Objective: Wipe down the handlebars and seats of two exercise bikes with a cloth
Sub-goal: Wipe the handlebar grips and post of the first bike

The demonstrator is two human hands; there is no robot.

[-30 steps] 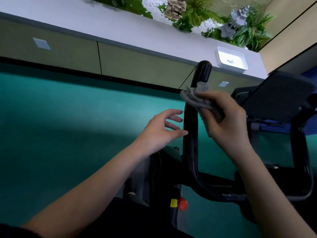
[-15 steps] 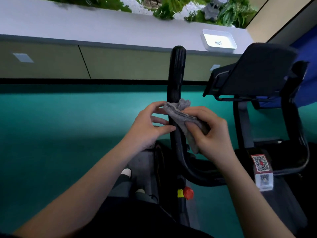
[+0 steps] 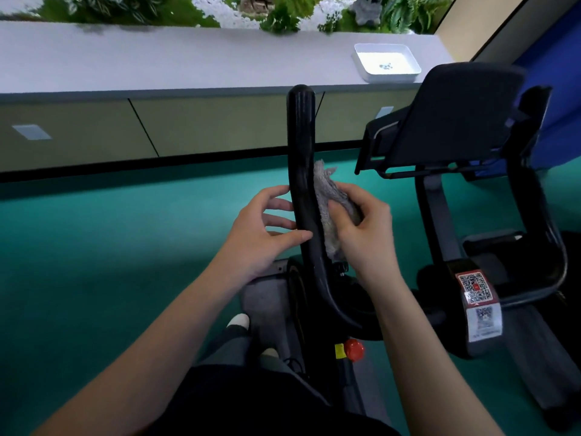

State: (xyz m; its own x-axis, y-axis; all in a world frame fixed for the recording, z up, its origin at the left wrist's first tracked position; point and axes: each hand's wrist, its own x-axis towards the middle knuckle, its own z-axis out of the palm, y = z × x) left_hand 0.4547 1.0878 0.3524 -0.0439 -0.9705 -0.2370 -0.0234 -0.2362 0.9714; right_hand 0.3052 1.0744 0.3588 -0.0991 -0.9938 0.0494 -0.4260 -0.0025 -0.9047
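Note:
A black curved handlebar of the exercise bike rises in the middle of the view. My right hand grips a grey cloth and presses it against the right side of the bar. My left hand is at the bar's left side, fingers spread and curving toward it, thumb tip touching the bar. To the right stands the bike's black console on its post, with the other handlebar behind it.
A grey ledge with a white tray and plants runs along the back. The floor is teal. A red knob and a QR sticker sit on the bike frame. My legs and shoes show below.
My right hand has slid the cloth down the handlebar from near its top to mid-height. My left hand has moved in to touch the bar. The view has tilted downward.

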